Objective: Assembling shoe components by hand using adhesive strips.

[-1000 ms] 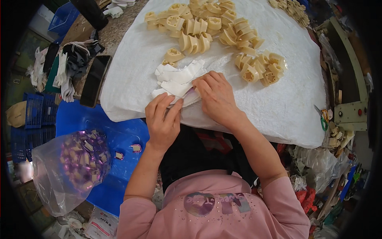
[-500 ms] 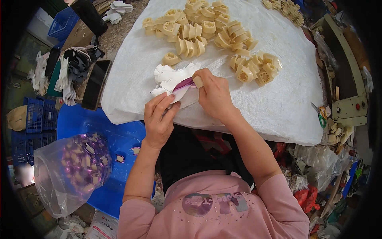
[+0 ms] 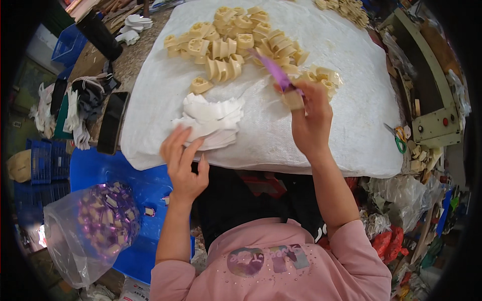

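My right hand (image 3: 312,120), raised over the right part of the white-covered table, pinches a small cream plastic piece (image 3: 293,100) together with a purple shiny strip (image 3: 275,70). The strip is blurred and points away to the upper left. My left hand (image 3: 185,170) has its fingers apart at the near left edge of a stack of white papery pieces (image 3: 217,120); whether a fingertip touches the stack I cannot tell. Past the stack lies a single cream piece (image 3: 200,85). A large heap of similar cream curved pieces (image 3: 223,48) spreads farther back, with a smaller group (image 3: 325,78) partly behind my right hand.
Left of the table, a clear bag of purple-and-cream pieces (image 3: 109,210) rests in a blue tub (image 3: 135,173). A phone (image 3: 113,122) and a black cylinder (image 3: 99,36) are at the left. Scissors (image 3: 399,139) lie at the right edge beside a metal machine frame (image 3: 436,123).
My right hand has moved right, lifting the cream piece and purple strip away from the white stack. My left hand has drawn back left, and its fingers have spread. The view has shifted slightly.
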Available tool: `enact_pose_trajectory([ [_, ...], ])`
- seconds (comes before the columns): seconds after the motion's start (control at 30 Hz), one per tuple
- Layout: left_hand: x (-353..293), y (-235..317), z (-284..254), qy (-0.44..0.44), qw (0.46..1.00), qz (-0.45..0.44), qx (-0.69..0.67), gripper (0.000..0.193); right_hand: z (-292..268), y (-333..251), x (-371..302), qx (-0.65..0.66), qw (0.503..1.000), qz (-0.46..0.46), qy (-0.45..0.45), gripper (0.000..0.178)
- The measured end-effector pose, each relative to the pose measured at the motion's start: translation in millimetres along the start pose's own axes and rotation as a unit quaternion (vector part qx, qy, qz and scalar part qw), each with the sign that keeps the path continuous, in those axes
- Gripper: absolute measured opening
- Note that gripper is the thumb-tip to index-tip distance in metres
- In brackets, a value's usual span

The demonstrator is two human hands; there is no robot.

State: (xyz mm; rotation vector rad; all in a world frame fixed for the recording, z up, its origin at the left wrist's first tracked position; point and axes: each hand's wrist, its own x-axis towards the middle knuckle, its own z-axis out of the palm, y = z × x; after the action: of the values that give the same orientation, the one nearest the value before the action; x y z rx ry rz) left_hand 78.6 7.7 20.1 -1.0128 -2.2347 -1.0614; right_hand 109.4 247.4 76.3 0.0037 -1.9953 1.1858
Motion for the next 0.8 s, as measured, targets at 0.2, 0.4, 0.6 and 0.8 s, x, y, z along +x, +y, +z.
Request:
enact_pose_trajectory([
  [0.2,-3,55,13,-0.118,0.776,-0.276,-0.554,0.041,-13,-25,-43,-0.125,0.954,-0.213,-0.169,0.017],
  [0.4,24,80,36,-0.077,0.649,-0.444,-0.613,0.042,-42,3,-46,-0.089,0.98,-0.068,-0.167,0.044],
  [0.6,33,88,50,-0.082,0.615,-0.437,-0.651,0.043,-42,50,-19,-0.38,0.888,-0.207,-0.153,0.042],
  [0.8,28,77,52,-0.071,0.622,-0.452,-0.636,0.042,-43,42,-41,-0.273,0.953,-0.086,-0.094,0.046],
])
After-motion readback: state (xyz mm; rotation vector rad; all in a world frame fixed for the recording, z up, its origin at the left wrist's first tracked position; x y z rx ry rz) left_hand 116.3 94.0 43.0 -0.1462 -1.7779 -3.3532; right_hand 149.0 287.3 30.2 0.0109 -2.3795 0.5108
